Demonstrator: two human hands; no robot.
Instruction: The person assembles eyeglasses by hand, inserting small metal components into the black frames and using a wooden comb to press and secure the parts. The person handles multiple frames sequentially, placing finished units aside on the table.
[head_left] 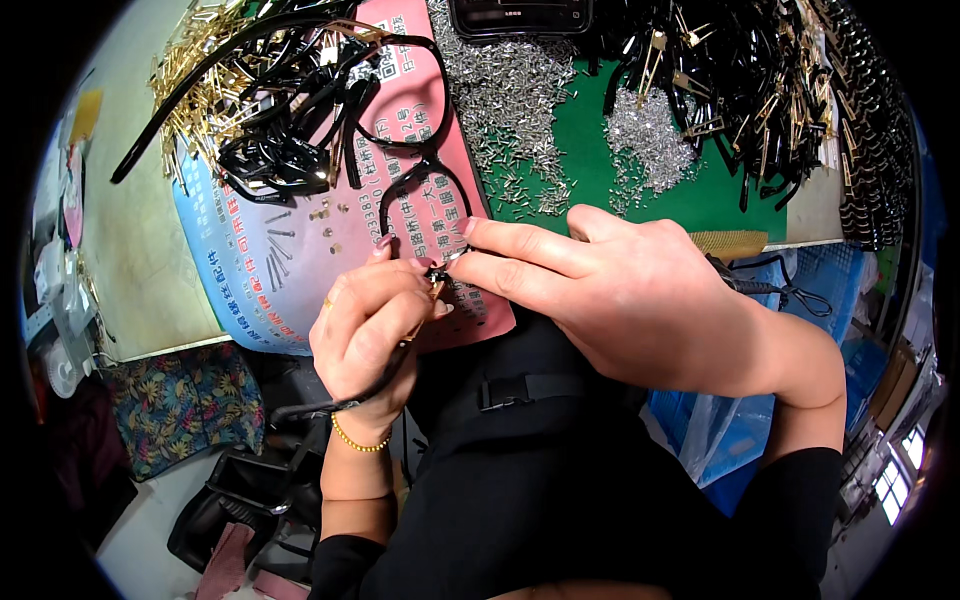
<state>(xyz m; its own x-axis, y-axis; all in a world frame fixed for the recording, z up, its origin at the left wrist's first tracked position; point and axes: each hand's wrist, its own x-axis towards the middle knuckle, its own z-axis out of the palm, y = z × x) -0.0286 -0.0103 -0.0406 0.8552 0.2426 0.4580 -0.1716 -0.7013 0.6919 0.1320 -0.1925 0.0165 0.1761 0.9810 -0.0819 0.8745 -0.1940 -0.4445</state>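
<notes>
A black eyeglass frame with round rims lies over the printed sheet, its near corner between my two hands. My left hand is closed round a black temple arm with gold metal at its end. That temple arm's dark tip sticks out below the hand, near the wrist. From the right, my right hand reaches in with fingers stretched and their tips pressed at the frame's corner, where the temple arm meets it. Whatever small part lies between those fingertips is too hidden to make out.
Black temple arms with gold ends are heaped at the back left, and more at the back right. Small silver screws and tiny shiny pieces lie on a green mat. A phone sits at the far edge.
</notes>
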